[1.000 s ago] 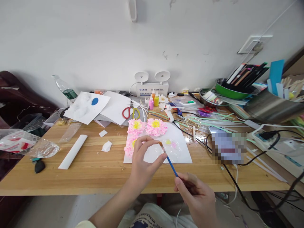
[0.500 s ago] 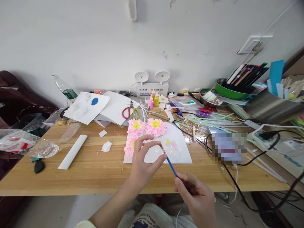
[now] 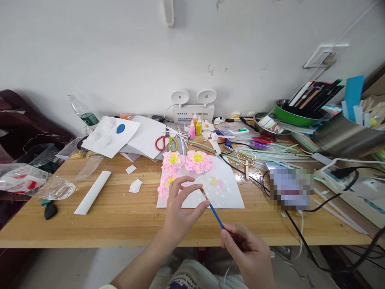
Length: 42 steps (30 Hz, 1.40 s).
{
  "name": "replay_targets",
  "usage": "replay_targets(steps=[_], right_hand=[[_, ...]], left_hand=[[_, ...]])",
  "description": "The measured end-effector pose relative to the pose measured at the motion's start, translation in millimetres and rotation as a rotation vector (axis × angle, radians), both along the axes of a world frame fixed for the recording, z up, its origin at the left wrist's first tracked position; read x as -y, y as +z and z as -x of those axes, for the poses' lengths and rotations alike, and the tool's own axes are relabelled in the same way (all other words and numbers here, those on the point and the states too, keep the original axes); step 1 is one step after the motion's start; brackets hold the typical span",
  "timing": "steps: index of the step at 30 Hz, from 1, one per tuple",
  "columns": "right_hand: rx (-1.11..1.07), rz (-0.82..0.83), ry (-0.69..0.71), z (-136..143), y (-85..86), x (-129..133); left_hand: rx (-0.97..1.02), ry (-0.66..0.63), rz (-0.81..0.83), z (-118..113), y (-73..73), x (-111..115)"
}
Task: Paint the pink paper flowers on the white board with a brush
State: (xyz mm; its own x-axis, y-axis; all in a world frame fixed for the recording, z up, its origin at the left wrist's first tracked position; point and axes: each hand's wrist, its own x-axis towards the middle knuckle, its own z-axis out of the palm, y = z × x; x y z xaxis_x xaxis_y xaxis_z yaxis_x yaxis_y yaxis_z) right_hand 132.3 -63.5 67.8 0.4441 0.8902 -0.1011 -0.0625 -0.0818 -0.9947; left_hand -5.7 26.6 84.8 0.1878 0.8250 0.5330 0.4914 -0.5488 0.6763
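My right hand (image 3: 248, 251) is closed on the lower end of a thin blue paintbrush (image 3: 217, 216) near the table's front edge. My left hand (image 3: 183, 212) is raised beside the brush tip, thumb and index finger apart, with the bristles between them; nothing is gripped by it that I can make out. Behind the hands lies a white sheet (image 3: 237, 196) carrying pink flowers with yellow centres (image 3: 198, 160). Part of the lower left flower (image 3: 164, 188) is hidden by my left hand. Faint yellow and pink paint spots (image 3: 217, 182) show on a clear, shiny patch.
Pliers (image 3: 165, 143), paint bottles (image 3: 191, 131) and a glue gun (image 3: 214, 143) stand or lie behind the sheet. At right are a phone (image 3: 290, 186), cables and a green bowl of markers (image 3: 297, 114). A rolled paper (image 3: 92, 192) lies at left.
The brush tip and my left fingers have moved slightly down. My right hand still holds the brush, and the view has shifted a little.
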Motion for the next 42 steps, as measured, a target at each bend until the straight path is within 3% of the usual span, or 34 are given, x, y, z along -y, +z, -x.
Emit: replay_targets(steps=[9,15,18,22,25,29,35,42], right_hand=[[0.059,0.015,0.083,-4.2,-9.8,3.5],[0.152,-0.006,0.135,-15.6,-29.7,2.3],[0.127,0.029,0.047,-31.7,-38.3,-5.5],[0.033,0.078,-0.098,-54.6,-43.6,-21.1],[0.006,0.095,-0.107,-66.6,-51.4,-32.2],[0.186,0.202,-0.065,-75.3,-66.7,-47.5],[0.461,0.335,0.060,-75.6,-71.9,-70.1],[0.395,0.313,0.093,-75.3,-72.3,-71.9]], left_hand=[[0.017,0.043,-0.021,4.7,-9.6,4.9],[-0.004,0.022,-0.048,9.8,-16.3,7.2],[0.051,0.058,-0.004,16.8,-19.9,11.5],[0.050,-0.022,0.065,25.6,-26.1,21.3],[0.020,-0.079,0.196,25.3,-33.0,30.9],[0.023,-0.183,0.530,13.7,-45.7,43.8],[0.495,-0.209,1.010,-6.7,-71.0,46.9],[0.564,-0.168,1.089,-9.3,-73.9,36.7]])
